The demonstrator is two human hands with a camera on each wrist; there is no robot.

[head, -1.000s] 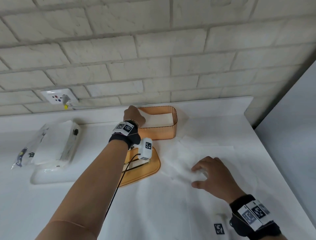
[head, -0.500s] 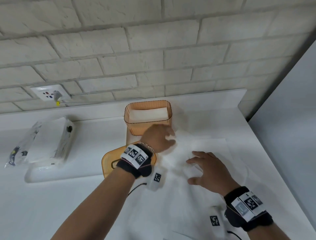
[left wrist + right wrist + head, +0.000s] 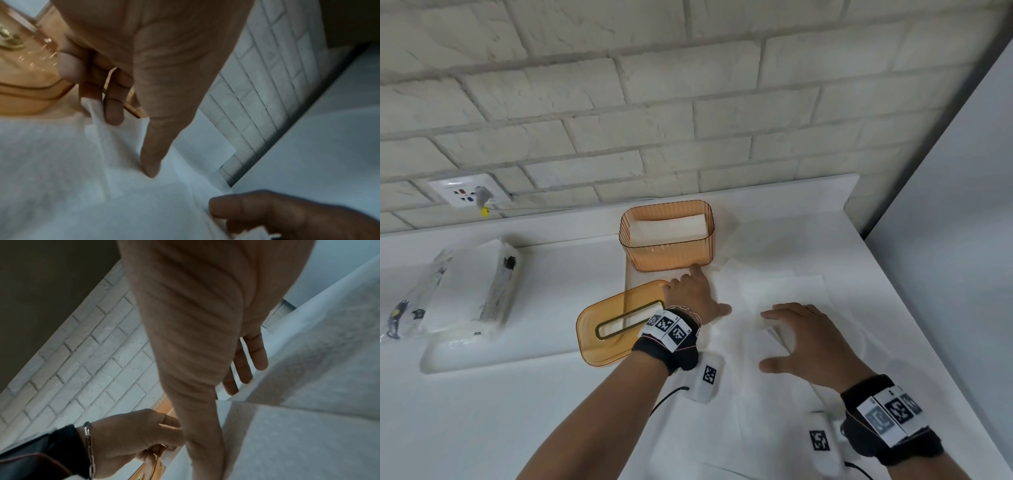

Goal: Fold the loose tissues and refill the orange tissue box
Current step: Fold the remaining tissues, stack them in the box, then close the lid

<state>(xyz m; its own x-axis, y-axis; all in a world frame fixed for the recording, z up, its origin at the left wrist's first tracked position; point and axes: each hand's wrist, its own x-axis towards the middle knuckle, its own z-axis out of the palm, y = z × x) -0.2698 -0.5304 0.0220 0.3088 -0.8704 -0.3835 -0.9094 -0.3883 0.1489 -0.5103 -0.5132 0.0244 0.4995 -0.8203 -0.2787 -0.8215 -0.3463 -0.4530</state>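
The orange tissue box [image 3: 666,255] stands open at the back of the white table, with folded white tissues [image 3: 667,226] inside. Its orange lid [image 3: 606,337] lies in front, slot up. Loose white tissues [image 3: 780,291] are spread to the right of the box. My left hand [image 3: 710,289] lies on their left edge just before the box, index finger and thumb stretched out; in the left wrist view my left hand [image 3: 132,144] presses the sheet with thumb and one fingertip. My right hand [image 3: 774,339] rests on the tissues with fingers spread, and the right wrist view shows its straight fingers [image 3: 257,356].
A plastic-wrapped tissue pack [image 3: 469,284] lies on a white tray [image 3: 465,358] at the left. A wall socket [image 3: 467,193] sits in the brick wall behind. The table's right edge [image 3: 928,329] runs beside a grey panel.
My left hand has drawn back from the orange box and come down onto the loose tissues by the right hand. The right hand has stayed on the tissues.
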